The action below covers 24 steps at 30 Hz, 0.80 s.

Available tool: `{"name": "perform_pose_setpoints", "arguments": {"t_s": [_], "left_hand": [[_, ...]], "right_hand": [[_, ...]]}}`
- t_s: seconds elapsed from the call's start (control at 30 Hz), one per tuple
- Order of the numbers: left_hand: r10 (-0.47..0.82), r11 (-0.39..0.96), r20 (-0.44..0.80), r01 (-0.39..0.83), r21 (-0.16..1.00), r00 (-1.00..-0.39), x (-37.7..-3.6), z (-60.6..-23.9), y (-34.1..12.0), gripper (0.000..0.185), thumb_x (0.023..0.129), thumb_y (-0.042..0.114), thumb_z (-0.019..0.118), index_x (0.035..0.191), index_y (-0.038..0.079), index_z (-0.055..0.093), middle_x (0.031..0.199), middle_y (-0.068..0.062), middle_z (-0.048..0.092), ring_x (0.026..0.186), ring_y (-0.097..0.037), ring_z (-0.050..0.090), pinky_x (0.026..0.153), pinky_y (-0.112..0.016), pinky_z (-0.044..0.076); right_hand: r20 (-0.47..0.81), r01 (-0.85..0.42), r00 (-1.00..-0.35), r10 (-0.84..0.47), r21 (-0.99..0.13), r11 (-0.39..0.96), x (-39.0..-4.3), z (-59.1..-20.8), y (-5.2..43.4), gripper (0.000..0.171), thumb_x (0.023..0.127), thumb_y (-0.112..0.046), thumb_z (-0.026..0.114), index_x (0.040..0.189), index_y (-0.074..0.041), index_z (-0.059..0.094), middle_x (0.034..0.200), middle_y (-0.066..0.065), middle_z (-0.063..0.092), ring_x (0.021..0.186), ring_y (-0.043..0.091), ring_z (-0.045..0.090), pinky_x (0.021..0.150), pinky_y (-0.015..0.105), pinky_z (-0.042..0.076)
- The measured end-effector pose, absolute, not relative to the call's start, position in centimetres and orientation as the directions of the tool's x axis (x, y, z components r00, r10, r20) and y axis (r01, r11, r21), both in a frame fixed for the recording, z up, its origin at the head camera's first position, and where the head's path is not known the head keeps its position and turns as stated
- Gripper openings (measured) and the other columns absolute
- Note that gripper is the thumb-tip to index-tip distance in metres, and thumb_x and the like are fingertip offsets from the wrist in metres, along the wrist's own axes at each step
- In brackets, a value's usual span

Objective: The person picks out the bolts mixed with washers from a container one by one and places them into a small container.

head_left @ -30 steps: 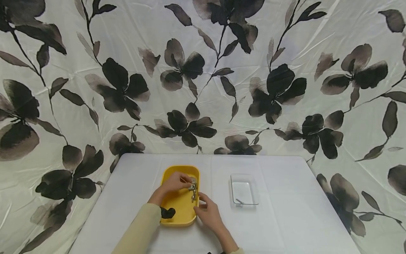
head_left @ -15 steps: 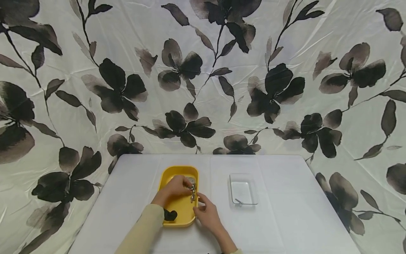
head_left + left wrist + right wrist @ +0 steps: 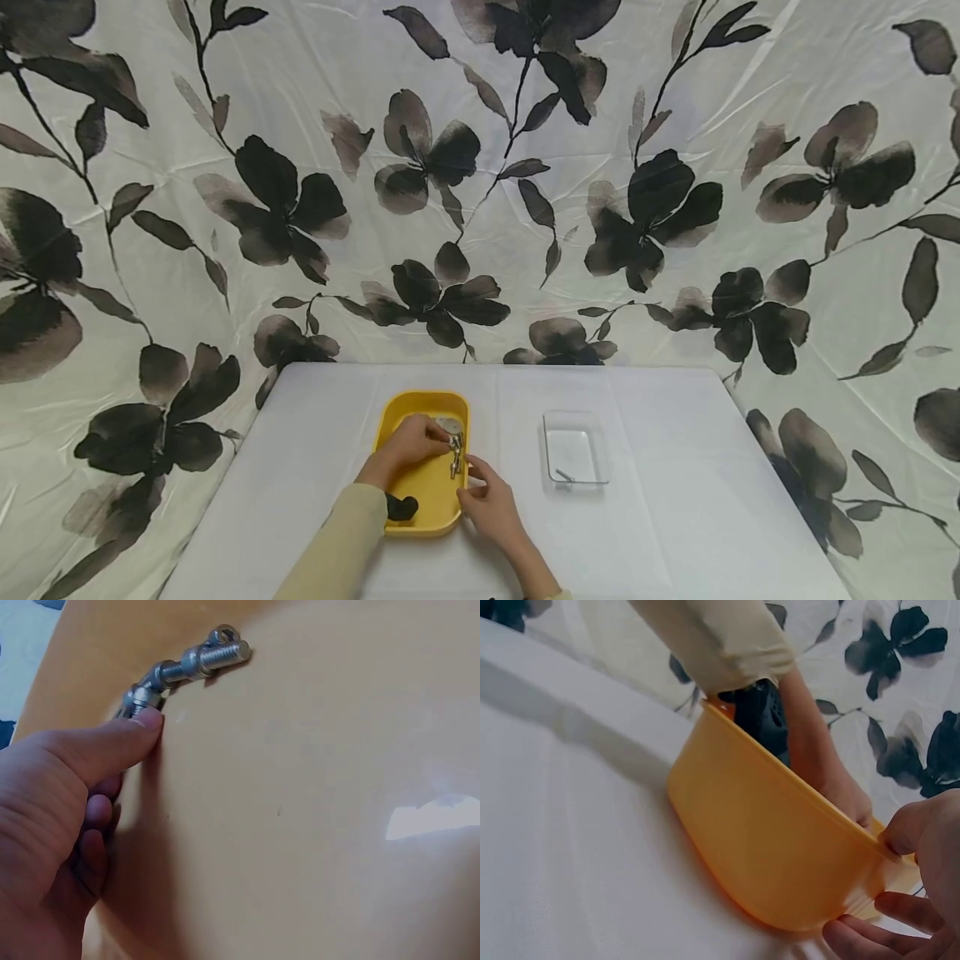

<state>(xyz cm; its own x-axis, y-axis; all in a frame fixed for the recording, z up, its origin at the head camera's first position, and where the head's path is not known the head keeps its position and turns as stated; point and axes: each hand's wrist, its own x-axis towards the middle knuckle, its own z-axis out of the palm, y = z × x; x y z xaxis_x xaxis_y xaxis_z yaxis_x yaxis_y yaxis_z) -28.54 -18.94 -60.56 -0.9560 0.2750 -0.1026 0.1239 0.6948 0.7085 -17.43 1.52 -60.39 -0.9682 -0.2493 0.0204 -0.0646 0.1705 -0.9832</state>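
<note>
Your head camera looks forward and down from well back, with the table (image 3: 660, 475) low in the frame and the flowered cloth (image 3: 517, 225) above. Your left wrist camera looks closely into the yellow tray (image 3: 315, 765), your left hand (image 3: 64, 799) along the left edge. Your right wrist camera faces the tray's outer wall from near, your right hand (image 3: 939, 859) at lower right. Head and left wrist views share the metal bolts (image 3: 219, 657), upper left in the latter

There are one yellow tray (image 3: 426, 498), one clear box (image 3: 574, 443), one table (image 3: 675, 517) and several bolts (image 3: 222, 657), exact number unclear.
</note>
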Motion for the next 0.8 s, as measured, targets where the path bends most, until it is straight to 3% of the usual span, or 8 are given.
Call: {"name": "perform_pose_setpoints", "arguments": {"t_s": [0.5, 0.8], "left_hand": [[0.283, 0.643, -0.052, 0.149, 0.751, -0.958, -28.8, -60.3, -19.2, 0.007, 0.079, 0.02, 0.082, 0.082, 0.016, 0.077, 0.077, 0.008, 0.067, 0.075, -0.012, 0.058, 0.069, -0.03, 0.051], [0.275, 0.583, 0.025, 0.187, 0.791, -0.961, -28.8, -58.9, -18.9, 0.006, 0.078, 0.016, 0.082, 0.081, 0.017, 0.077, 0.078, 0.006, 0.066, 0.069, -0.015, 0.053, 0.062, -0.029, 0.045]], "right_hand": [[-0.002, -0.036, -0.97, -0.242, -0.988, 0.153, -17.4, -60.2, 1.4, 0.054, 0.087, -0.009, 0.067, 0.139, -0.009, 0.05, 0.127, 0.019, 0.057, 0.088, 0.018, 0.065, 0.061, 0.028, 0.055], [0.029, -0.066, -0.961, -0.276, -0.99, 0.124, -17.5, -59.9, 1.4, 0.059, 0.087, -0.006, 0.065, 0.143, -0.007, 0.046, 0.136, 0.025, 0.049, 0.088, 0.029, 0.069, 0.063, 0.026, 0.054]]}}
